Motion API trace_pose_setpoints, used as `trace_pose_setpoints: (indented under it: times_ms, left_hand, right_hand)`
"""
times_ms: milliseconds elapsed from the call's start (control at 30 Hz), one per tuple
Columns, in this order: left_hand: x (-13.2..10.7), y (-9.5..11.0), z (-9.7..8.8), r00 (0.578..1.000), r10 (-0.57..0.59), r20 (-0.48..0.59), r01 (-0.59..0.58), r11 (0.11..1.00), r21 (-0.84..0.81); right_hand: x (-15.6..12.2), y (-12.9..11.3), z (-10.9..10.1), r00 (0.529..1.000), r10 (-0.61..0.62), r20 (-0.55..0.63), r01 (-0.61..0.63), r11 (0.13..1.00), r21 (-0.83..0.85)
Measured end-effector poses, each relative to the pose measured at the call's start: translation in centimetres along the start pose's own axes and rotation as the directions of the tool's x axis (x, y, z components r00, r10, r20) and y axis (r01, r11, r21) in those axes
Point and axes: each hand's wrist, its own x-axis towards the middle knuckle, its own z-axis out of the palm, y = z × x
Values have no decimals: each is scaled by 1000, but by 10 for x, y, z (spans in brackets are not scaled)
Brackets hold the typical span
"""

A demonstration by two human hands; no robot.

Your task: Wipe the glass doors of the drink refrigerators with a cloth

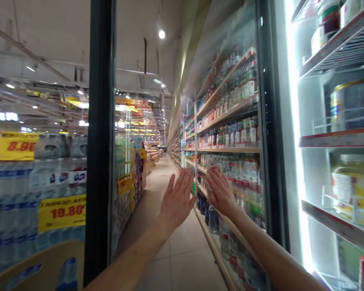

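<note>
A glass cooler door (99, 133) with a dark frame stands open before me. My left hand (177, 200) lies flat against its pane, fingers stretched and slightly apart, holding nothing. To the right of it, my right hand (221, 192) presses on the same pane with bent fingers. Beneath those fingers shows the edge of a pale cloth (208, 184), mostly covered by the hand. Bottles on shelves (230, 137) appear in or through the glass behind both hands.
Lit cooler shelves (336, 139) with jars and cans are at the right. Stacked bottled water (12, 202) with yellow price signs (62, 212) stands left. A beige plastic chair back or basket edge (48, 258) is at lower left. An aisle floor (160, 173) shows through the pane.
</note>
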Motion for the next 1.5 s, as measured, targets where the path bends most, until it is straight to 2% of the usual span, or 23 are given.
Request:
trace_pose_setpoints:
  times_ms: [67, 133, 200, 267, 333, 400, 433, 500, 600, 667, 733, 800, 867, 900, 967, 1033, 1100, 1167, 1233, 1333, 1367, 1433, 1500]
  left_hand:
    - [-4, 0, 0, 1000, 0, 3, 0, 1000, 5]
    - [-5, 0, 0, 1000, -5, 9, 5, 1000, 7]
    - [-6, 1, 0, 1000, -17, 13, 17, 1000, 2]
    - [-9, 4, 0, 999, -29, 17, 29, 1000, -6]
    - [-16, 6, 1, 999, -30, 13, 30, 999, -19]
    - [-27, 8, 2, 1000, -18, 16, 18, 999, -33]
    - [-32, 8, 2, 1000, -11, 21, 12, 999, -38]
    - [-40, 8, 2, 999, -1, 34, 3, 999, -41]
    - [-44, 9, 3, 1000, 4, 27, -3, 999, -40]
    - [-43, 9, 2, 1000, 0, 12, 1, 999, -39]
    - [-43, 10, 2, 1000, -7, 5, 7, 999, -39]
    - [-46, 9, 1, 1000, -6, 7, 6, 999, -41]
    - [-52, 8, 0, 1000, 2, 15, -2, 999, -48]
    - [-56, 8, 0, 1000, 7, 18, -6, 999, -53]
    - [-64, 8, 0, 1000, 15, 23, -13, 998, -62]
    - [-70, 9, 2, 1000, 4, 16, -3, 997, -71]
    - [-74, 11, 4, 1000, -20, 4, 21, 997, -78]
    - [-78, 13, 5, 999, -42, -1, 42, 995, -88]
    - [-83, 13, 5, 999, -46, -4, 45, 994, -102]
    - [-96, 10, 3, 999, -35, -18, 33, 992, -123]
    - [-101, 9, 3, 999, -33, -24, 29, 991, -129]
    - [-109, 7, 2, 999, -42, -25, 38, 989, -140]
    - [-114, 8, 2, 998, -59, -26, 55, 987, -152]
  right_hand:
    - [-11, 24, -8, 984, 153, -91, -159, 985, -63]
    - [-18, 42, -13, 927, 313, -208, -339, 935, -103]
    - [-21, 39, -13, 893, 369, -259, -403, 911, -92]
    - [-22, 12, -7, 932, 306, -194, -321, 946, -52]
    - [-25, -20, -1, 986, 152, -73, -152, 988, 6]
    - [-32, -39, 2, 999, 36, 5, -36, 999, 31]
    - [-37, -39, 1, 1000, 26, 7, -27, 999, 20]
    - [-48, -25, -2, 991, 120, -61, -123, 992, -40]
    - [-58, -2, -7, 906, 350, -236, -381, 919, -98]
    - [-58, -10, -5, 878, 404, -258, -437, 895, -85]
    - [-58, -37, -2, 925, 344, -162, -357, 932, -58]
    - [-61, -62, 0, 983, 186, -6, -186, 983, -9]
    - [-67, -69, -1, 995, 64, 80, -66, 998, 22]
    - [-70, -64, -3, 996, 67, 65, -68, 998, 13]
    - [-75, -44, -6, 979, 196, -58, -199, 979, -45]
    - [-75, -29, -6, 920, 342, -194, -362, 929, -81]
    - [-72, -35, -3, 904, 374, -206, -396, 915, -78]
    - [-70, -63, 2, 948, 298, -110, -305, 951, -51]
    - [-73, -92, 5, 988, 154, 33, -154, 988, -4]
    - [-80, -99, 2, 990, 5, 140, -11, 999, 38]
    - [-82, -91, 0, 993, 28, 112, -31, 999, 22]
    - [-83, -69, -2, 983, 182, -27, -183, 983, -34]
    - [-78, -58, 0, 924, 339, -175, -352, 934, -52]
